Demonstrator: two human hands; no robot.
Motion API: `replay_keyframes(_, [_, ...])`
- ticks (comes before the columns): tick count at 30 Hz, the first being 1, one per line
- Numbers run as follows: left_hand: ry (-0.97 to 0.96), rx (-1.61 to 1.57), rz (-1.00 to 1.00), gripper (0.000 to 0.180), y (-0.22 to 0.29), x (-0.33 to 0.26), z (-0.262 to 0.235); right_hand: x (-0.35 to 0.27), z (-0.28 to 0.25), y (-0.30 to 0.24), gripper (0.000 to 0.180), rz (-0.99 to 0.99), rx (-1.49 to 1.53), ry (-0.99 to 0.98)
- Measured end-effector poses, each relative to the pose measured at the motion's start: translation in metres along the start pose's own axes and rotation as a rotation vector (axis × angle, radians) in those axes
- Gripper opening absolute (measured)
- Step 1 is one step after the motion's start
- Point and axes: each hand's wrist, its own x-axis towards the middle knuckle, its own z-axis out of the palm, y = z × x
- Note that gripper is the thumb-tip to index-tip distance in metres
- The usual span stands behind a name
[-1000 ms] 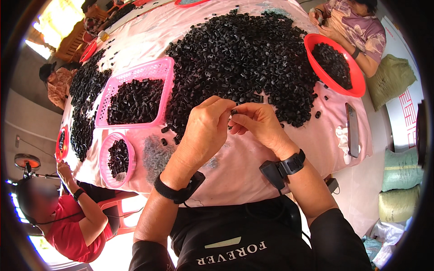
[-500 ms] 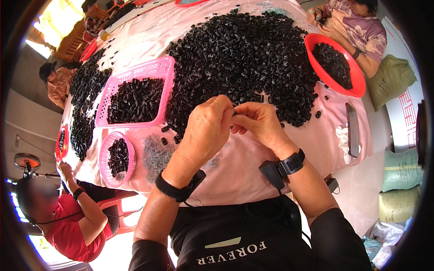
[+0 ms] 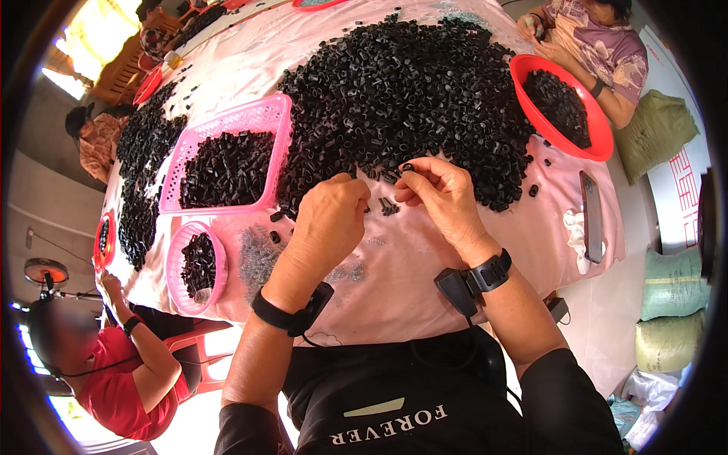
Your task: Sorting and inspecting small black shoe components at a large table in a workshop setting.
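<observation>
A big heap of small black tubular plastic pieces [image 3: 409, 91] covers the table in front of my hands. At its near edge, my right hand [image 3: 447, 201] pinches a small black plastic piece [image 3: 408, 167] between thumb and fingertips. To the left, apart from it, my left hand [image 3: 326, 224] is closed with its fingers curled down; what it holds, if anything, is hidden. A few loose black pieces [image 3: 388, 205] lie on the cloth between the two hands.
Left of the heap sit a pink rectangular basket [image 3: 285, 144] and a round pink basket [image 3: 173, 265], both with black pieces. Small greyish clear bits [image 3: 262, 262] lie nearby. A red basin [image 3: 604, 140] and a phone [image 3: 591, 216] are at the right. Other people sit around the table.
My hands, together half a second ago, have moved apart. The left went left and down; the right now shows a black piece at its fingertips. Loose pieces show between them.
</observation>
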Motion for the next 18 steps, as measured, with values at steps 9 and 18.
replay_keyframes(9, [-0.082,0.211,-0.003,0.016,0.001,-0.011,0.014,0.000,-0.002,0.004,0.017,0.005,0.024,-0.062])
replay_keyframes(18, [-0.051,0.219,0.068,0.014,0.002,-0.017,0.017,-0.007,0.002,0.004,0.017,0.033,-0.014,-0.137])
